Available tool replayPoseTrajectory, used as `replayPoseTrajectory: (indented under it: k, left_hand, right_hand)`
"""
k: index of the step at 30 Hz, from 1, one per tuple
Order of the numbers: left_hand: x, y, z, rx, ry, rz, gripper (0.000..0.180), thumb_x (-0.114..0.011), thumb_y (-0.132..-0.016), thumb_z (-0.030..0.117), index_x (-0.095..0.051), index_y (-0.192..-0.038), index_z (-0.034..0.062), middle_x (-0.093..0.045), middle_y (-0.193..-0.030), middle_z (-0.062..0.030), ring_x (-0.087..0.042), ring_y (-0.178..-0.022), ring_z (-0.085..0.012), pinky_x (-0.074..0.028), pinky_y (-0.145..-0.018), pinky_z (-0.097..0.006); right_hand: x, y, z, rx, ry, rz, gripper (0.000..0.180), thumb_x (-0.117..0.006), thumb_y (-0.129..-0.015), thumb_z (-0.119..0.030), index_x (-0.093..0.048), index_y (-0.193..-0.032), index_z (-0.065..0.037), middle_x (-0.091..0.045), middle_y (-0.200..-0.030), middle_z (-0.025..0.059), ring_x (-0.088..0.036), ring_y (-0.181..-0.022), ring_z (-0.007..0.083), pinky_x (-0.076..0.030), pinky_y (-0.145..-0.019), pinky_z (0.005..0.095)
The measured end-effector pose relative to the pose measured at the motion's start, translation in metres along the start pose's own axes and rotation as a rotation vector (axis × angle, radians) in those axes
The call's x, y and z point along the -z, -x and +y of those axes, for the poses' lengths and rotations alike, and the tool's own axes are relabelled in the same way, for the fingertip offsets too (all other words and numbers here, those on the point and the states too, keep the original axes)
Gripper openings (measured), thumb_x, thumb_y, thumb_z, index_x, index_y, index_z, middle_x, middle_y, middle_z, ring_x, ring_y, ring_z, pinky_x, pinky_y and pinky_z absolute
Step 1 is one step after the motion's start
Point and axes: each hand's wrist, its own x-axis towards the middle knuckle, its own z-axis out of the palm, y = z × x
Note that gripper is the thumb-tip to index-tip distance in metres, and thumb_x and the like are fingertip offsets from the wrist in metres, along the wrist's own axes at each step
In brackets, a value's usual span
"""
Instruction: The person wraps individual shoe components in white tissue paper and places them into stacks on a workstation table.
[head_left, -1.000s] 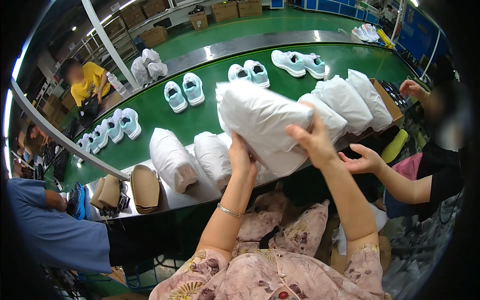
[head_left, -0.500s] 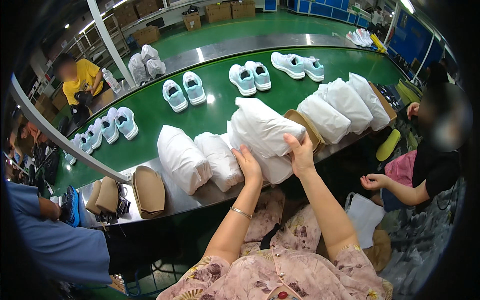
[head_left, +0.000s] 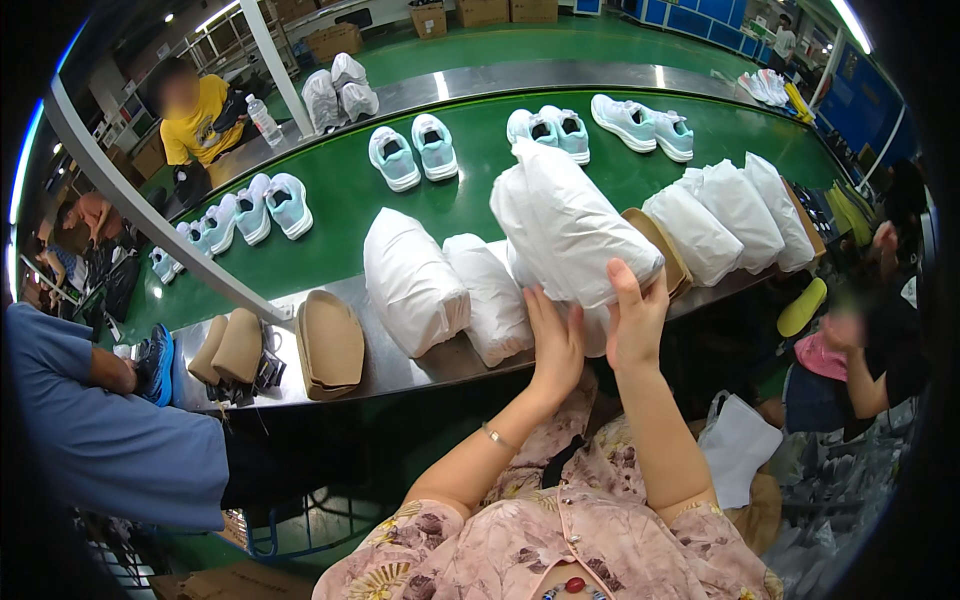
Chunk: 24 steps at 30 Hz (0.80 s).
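Note:
A white paper-wrapped bundle (head_left: 572, 235) is held up at an angle between my two hands, over the near edge of the green bench. My right hand (head_left: 637, 318) grips its near right corner, thumb on the front face. Under the near end, my left hand (head_left: 557, 345) supports it with fingers nearly straight; their tips are partly hidden. Below it another wrapped bundle (head_left: 594, 332) shows only in part. Two more white bundles, a large one (head_left: 415, 285) and a smaller one (head_left: 487, 305), stand left of my hands. What the wrapping contains is hidden.
Pale blue sneakers (head_left: 412, 153) stand in pairs along the green bench (head_left: 330, 245). Several white bundles (head_left: 735, 215) lean at right. Stacked brown shaped inserts (head_left: 331, 345) sit on the metal edge at left, near a co-worker's blue garment (head_left: 120, 430). Another person sits at right.
The held bundle has risen and now overlaps a sneaker pair behind it. My left hand has moved right, closer to my right hand, under the bundle. The view has shifted too.

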Motion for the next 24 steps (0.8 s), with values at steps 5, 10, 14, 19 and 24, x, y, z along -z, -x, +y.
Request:
replayPoseTrajectory:
  k: [5, 10, 14, 19, 24]
  left_hand:
    - [0.084, 0.072, 0.049, -0.591, -0.196, 0.104, 0.029, -0.052, -0.069, -0.007, -0.059, -0.097, -0.0044, -0.062, -0.099, -0.0211, -0.062, -0.091, -0.0327, -0.049, -0.081, -0.037]
    - [0.170, -0.020, 0.091, -0.589, -0.543, 0.232, 0.041, -0.060, -0.077, 0.013, -0.054, -0.116, -0.0001, -0.047, -0.129, -0.0185, -0.038, -0.123, -0.0383, -0.025, -0.102, -0.048]
    - [0.188, -0.075, 0.044, -0.190, -0.749, -0.167, 0.030, -0.052, -0.082, 0.027, -0.065, -0.104, 0.0107, -0.053, -0.126, -0.0115, -0.034, -0.128, -0.0352, -0.011, -0.103, -0.060]
    - [0.229, -0.069, 0.025, -0.273, -0.622, -0.218, 0.027, -0.050, -0.081, 0.023, -0.066, -0.100, 0.0120, -0.055, -0.124, -0.0113, -0.034, -0.129, -0.0308, -0.008, -0.104, -0.059]
    - [0.231, -0.066, 0.032, -0.261, -0.605, -0.267, 0.030, -0.050, -0.085, 0.023, -0.064, -0.108, 0.0091, -0.053, -0.126, -0.0122, -0.032, -0.131, -0.0302, -0.006, -0.106, -0.055]
  right_hand:
    - [-0.014, 0.048, -0.004, 0.027, -0.035, 0.002, 0.054, -0.069, -0.077, -0.012, -0.042, -0.121, 0.002, -0.048, -0.114, 0.0086, -0.047, -0.103, 0.0147, -0.038, -0.091, 0.0281]
    - [-0.021, 0.075, 0.026, -0.015, 0.049, 0.066, 0.058, -0.071, -0.077, -0.015, -0.040, -0.123, 0.004, -0.047, -0.114, 0.0094, -0.045, -0.104, 0.0145, -0.037, -0.092, 0.0280]
    - [-0.028, 0.082, 0.062, 0.006, 0.244, 0.041, 0.060, -0.073, -0.076, -0.021, -0.041, -0.122, 0.001, -0.045, -0.113, 0.0121, -0.044, -0.104, 0.0186, -0.038, -0.090, 0.0314]
    - [-0.049, 0.082, 0.080, 0.236, 0.746, -0.098, 0.071, -0.073, -0.073, -0.031, -0.033, -0.121, 0.004, -0.039, -0.111, 0.0215, -0.042, -0.105, 0.0342, -0.037, -0.091, 0.0400]
    - [-0.043, 0.091, 0.107, 0.168, 0.821, -0.119, 0.072, -0.075, -0.071, -0.033, -0.035, -0.117, 0.006, -0.040, -0.111, 0.0227, -0.043, -0.106, 0.0357, -0.037, -0.092, 0.0388]
